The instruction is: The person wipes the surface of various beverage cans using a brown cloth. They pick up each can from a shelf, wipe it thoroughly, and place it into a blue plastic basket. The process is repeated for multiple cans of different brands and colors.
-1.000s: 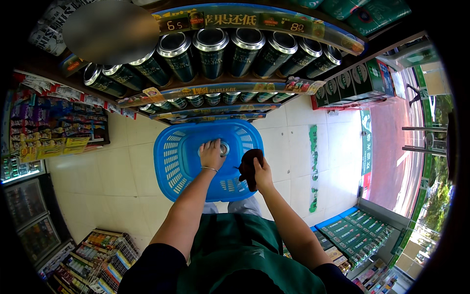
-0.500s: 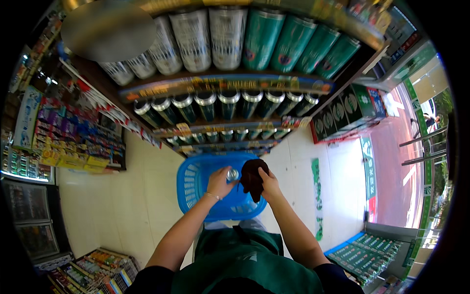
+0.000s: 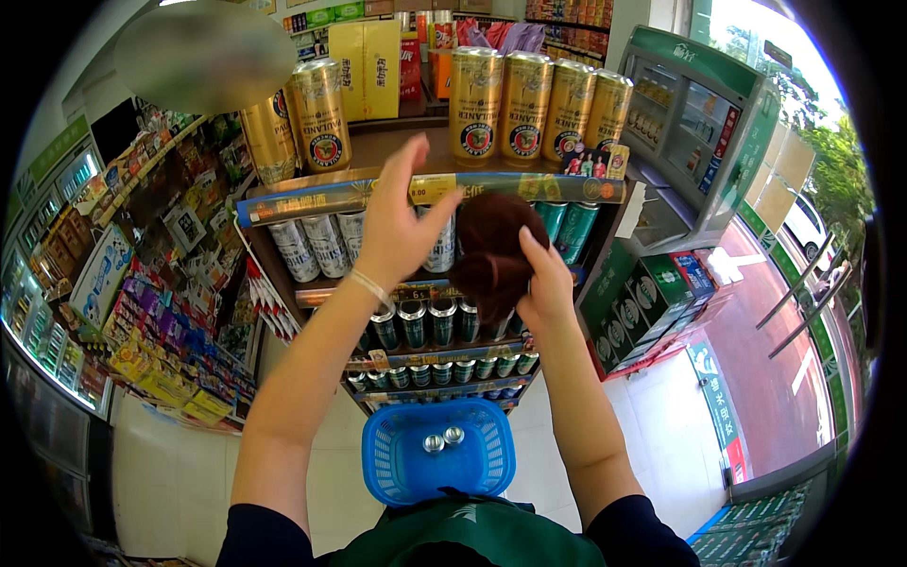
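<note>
My left hand (image 3: 404, 222) is raised in front of the top shelf (image 3: 392, 149), fingers apart and holding nothing. Behind it is a gap in a row of tall gold cans (image 3: 474, 106). My right hand (image 3: 548, 283) grips a crumpled dark brown cloth (image 3: 497, 253), which covers part of the cans on the shelf below. Down on the floor at the foot of the shelves sits a blue plastic basket (image 3: 378, 472). In it stand two cans, a left one (image 3: 434, 443) and a right one (image 3: 454, 435), their silver tops showing.
Lower shelves carry white cans (image 3: 295, 250), green cans (image 3: 576, 231) and dark cans (image 3: 442, 321). Yellow boxes (image 3: 365, 71) stand behind the top shelf. Dark cartons (image 3: 628, 307) are stacked to the right, near a glass-door fridge (image 3: 685, 123). Snack racks (image 3: 156, 321) line the left.
My left hand has let go of a can in the basket and risen to the top shelf. The right hand has gone up with the cloth. My view has tilted upward.
</note>
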`<action>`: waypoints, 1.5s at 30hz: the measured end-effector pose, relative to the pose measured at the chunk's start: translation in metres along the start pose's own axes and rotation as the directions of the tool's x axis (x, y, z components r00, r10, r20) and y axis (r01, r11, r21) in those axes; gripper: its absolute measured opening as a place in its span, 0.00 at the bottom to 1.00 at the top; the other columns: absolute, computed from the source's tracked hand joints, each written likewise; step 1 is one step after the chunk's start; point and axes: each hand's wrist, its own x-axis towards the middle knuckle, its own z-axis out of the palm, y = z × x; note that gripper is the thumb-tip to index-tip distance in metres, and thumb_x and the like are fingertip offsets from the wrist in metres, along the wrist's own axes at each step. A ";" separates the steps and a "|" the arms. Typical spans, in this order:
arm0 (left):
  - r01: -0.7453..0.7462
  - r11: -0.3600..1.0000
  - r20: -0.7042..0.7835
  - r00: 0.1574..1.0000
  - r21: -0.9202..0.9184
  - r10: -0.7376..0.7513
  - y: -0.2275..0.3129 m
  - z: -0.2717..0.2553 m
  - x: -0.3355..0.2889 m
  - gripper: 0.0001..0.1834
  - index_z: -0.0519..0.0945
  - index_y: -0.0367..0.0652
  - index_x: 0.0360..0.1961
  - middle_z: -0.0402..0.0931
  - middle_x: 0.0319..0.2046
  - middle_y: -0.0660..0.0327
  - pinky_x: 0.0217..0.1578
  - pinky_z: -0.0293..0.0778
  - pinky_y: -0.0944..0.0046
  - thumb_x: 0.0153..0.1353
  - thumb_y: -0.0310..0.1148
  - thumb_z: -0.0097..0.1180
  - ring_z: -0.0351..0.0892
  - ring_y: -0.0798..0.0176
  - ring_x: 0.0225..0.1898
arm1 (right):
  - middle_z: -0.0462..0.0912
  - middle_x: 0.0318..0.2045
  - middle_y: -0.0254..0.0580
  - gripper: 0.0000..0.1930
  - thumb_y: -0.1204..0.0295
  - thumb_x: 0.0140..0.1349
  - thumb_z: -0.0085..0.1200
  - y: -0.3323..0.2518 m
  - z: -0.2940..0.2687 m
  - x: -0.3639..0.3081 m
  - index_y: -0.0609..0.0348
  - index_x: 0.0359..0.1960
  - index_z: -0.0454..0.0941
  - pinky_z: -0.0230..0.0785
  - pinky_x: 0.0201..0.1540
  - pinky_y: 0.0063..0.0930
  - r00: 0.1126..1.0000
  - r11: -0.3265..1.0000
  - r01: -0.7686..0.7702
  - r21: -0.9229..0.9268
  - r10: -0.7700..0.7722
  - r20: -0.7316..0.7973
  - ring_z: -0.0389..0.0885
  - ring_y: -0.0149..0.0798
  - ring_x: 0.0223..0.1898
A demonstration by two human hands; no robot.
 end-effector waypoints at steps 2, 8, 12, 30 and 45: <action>0.053 0.996 -0.067 0.996 -0.074 -0.058 -0.015 0.022 0.044 0.41 0.60 0.31 0.62 0.66 0.58 0.47 0.60 0.63 0.59 0.51 0.36 0.68 0.67 0.56 0.59 | 0.73 0.55 0.47 0.19 0.69 0.69 0.44 -0.012 0.009 0.008 0.60 0.59 0.65 0.71 0.54 0.41 0.998 0.996 0.069 0.049 -0.069 -0.004 0.74 0.45 0.54; 0.410 0.820 0.151 0.912 -0.399 -0.382 -0.040 0.053 0.112 0.48 0.64 0.31 0.55 0.73 0.49 0.52 0.52 0.69 0.63 0.37 0.44 0.76 0.74 0.60 0.48 | 0.73 0.55 0.47 0.20 0.68 0.68 0.45 -0.016 0.014 -0.007 0.62 0.59 0.65 0.67 0.58 0.42 0.992 0.991 0.125 0.045 -0.125 -0.007 0.74 0.45 0.55; 0.392 0.880 0.088 0.920 -0.268 -0.383 -0.056 0.062 0.115 0.38 0.69 0.31 0.50 0.76 0.45 0.51 0.48 0.72 0.61 0.40 0.40 0.73 0.77 0.58 0.46 | 0.73 0.55 0.46 0.20 0.69 0.67 0.46 -0.016 -0.005 -0.030 0.62 0.59 0.66 0.67 0.58 0.40 0.988 0.992 0.127 0.000 -0.127 -0.093 0.73 0.44 0.56; 0.437 0.640 0.100 0.865 -0.632 -0.492 0.034 0.003 -0.116 0.31 0.65 0.40 0.53 0.74 0.44 0.59 0.45 0.73 0.65 0.49 0.28 0.65 0.75 0.66 0.44 | 0.65 0.61 0.49 0.24 0.71 0.67 0.45 0.017 0.020 -0.043 0.65 0.63 0.58 0.56 0.64 0.37 0.893 0.817 0.449 -0.361 -0.407 0.190 0.64 0.46 0.62; 0.432 0.883 0.059 0.901 -0.185 -0.429 0.050 -0.003 -0.163 0.44 0.62 0.42 0.57 0.74 0.46 0.53 0.45 0.73 0.60 0.39 0.39 0.73 0.77 0.53 0.46 | 0.75 0.30 0.44 0.18 0.75 0.43 0.62 0.036 0.051 -0.051 0.62 0.39 0.76 0.67 0.37 0.41 0.364 -0.332 0.791 -0.514 -0.420 0.831 0.73 0.50 0.34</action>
